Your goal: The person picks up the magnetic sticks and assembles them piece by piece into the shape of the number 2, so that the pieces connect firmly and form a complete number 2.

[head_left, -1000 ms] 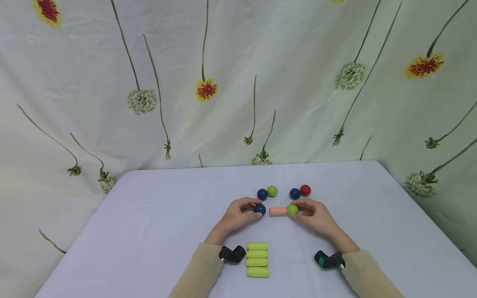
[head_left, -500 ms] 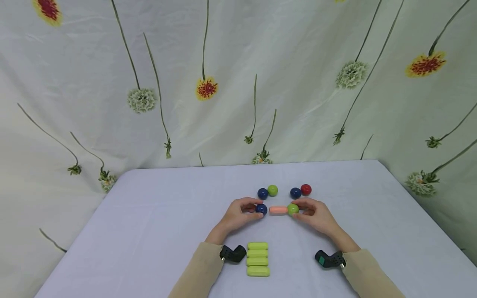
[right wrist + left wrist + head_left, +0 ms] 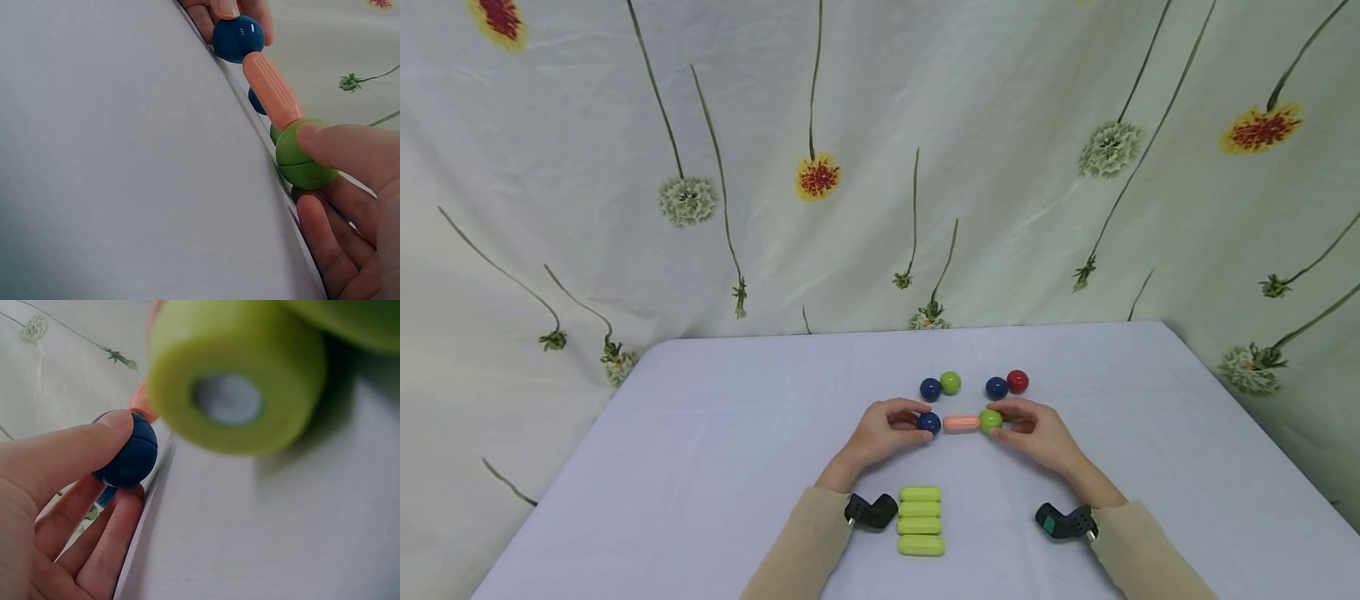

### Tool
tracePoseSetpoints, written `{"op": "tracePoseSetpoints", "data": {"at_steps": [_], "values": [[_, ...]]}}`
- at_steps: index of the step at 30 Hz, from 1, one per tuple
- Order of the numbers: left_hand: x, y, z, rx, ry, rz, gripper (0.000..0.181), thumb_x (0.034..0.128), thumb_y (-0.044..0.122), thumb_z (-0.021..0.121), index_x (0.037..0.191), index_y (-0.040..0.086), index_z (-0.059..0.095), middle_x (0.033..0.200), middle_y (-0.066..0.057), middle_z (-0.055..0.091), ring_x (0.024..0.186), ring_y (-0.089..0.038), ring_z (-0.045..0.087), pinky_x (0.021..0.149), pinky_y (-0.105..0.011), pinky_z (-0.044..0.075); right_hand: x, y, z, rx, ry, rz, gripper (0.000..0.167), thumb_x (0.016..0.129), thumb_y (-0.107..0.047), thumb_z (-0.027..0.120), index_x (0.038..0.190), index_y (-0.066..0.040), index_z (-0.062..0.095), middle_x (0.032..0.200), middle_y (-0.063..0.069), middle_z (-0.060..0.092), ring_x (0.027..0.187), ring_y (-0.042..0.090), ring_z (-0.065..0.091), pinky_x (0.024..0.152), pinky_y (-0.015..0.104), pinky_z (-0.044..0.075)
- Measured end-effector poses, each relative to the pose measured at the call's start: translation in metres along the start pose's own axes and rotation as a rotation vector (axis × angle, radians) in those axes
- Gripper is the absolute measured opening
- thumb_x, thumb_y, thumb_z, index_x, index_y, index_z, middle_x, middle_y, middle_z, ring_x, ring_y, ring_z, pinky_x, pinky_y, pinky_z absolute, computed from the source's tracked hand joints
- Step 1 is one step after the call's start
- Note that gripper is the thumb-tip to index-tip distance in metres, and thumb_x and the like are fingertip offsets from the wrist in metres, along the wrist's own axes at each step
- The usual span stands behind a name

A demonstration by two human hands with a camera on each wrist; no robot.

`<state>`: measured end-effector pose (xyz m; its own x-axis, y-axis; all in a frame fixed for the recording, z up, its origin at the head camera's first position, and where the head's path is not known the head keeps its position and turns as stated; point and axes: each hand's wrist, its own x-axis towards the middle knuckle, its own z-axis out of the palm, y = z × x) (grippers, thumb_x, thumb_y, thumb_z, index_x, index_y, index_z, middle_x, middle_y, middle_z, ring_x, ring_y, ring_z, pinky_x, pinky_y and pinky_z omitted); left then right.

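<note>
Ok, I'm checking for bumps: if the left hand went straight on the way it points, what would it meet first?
Most likely the orange stick: the blue ball pinched by the left hand lines up with its near end, though whether they touch is unclear.

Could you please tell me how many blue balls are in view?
3: the near blue ball in the left hand; the far-left blue ball beside a loose green ball; the far-right blue ball beside the red ball. No others show.
</note>
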<state>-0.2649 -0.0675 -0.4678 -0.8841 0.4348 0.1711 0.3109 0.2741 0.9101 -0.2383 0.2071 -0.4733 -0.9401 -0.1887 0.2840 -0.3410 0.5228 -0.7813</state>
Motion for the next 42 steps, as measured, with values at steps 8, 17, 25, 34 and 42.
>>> {"op": "tracePoseSetpoints", "data": {"at_steps": [8, 17, 25, 34, 42], "values": [[0.0003, -0.0011, 0.0011, -0.01, -0.003, 0.004, 0.035, 0.0773, 0.017, 0.078, 0.111, 0.012, 0.069, 0.104, -0.001, 0.064, 0.094, -0.015, 0.06, 0.081, -0.024, 0.05, -0.0007, -0.0002, -0.0008, -0.006, -0.002, -0.003, 0.032, 0.079, -0.012, 0.074, 0.111, -0.009, 0.068, 0.103, 0.005, 0.066, 0.09, 0.021, 0.06, 0.07, 0.023, 0.049], [0.0004, -0.0006, 0.0008, -0.002, -0.012, -0.011, 0.034, 0.0786, 0.018, 0.077, 0.111, 0.011, 0.069, 0.105, -0.002, 0.065, 0.095, -0.015, 0.06, 0.081, -0.023, 0.049, 0.0, 0.002, -0.0002, 0.0, -0.009, -0.003, 0.033, 0.08, -0.013, 0.075, 0.112, -0.009, 0.067, 0.104, 0.005, 0.066, 0.091, 0.021, 0.06, 0.07, 0.023, 0.049], [-0.0002, -0.0004, 0.001, 0.013, -0.015, -0.027, 0.032, 0.0808, 0.018, 0.075, 0.112, 0.011, 0.069, 0.106, -0.001, 0.065, 0.097, -0.015, 0.06, 0.083, -0.023, 0.049, 0.0006, 0.0045, 0.0003, 0.005, -0.01, -0.004, 0.034, 0.079, -0.016, 0.076, 0.111, -0.01, 0.068, 0.104, 0.004, 0.066, 0.091, 0.02, 0.06, 0.07, 0.023, 0.049], [0.0007, 0.0002, 0.0006, 0.028, -0.026, -0.026, 0.032, 0.0825, 0.02, 0.073, 0.113, 0.01, 0.068, 0.107, -0.002, 0.065, 0.097, -0.015, 0.059, 0.083, -0.023, 0.049, -0.0001, 0.0054, 0.0002, -0.01, -0.016, 0.011, 0.034, 0.08, -0.017, 0.075, 0.113, -0.011, 0.067, 0.105, 0.004, 0.066, 0.093, 0.02, 0.06, 0.071, 0.024, 0.049], [0.0014, -0.0009, 0.0001, 0.032, -0.022, -0.019, 0.032, 0.083, 0.02, 0.073, 0.113, 0.01, 0.068, 0.106, -0.001, 0.066, 0.096, -0.015, 0.059, 0.082, -0.023, 0.049, 0.0016, 0.0031, -0.0014, -0.008, -0.015, 0.038, 0.038, 0.08, -0.02, 0.075, 0.115, -0.008, 0.066, 0.109, 0.006, 0.066, 0.095, 0.022, 0.061, 0.074, 0.028, 0.048]]}}
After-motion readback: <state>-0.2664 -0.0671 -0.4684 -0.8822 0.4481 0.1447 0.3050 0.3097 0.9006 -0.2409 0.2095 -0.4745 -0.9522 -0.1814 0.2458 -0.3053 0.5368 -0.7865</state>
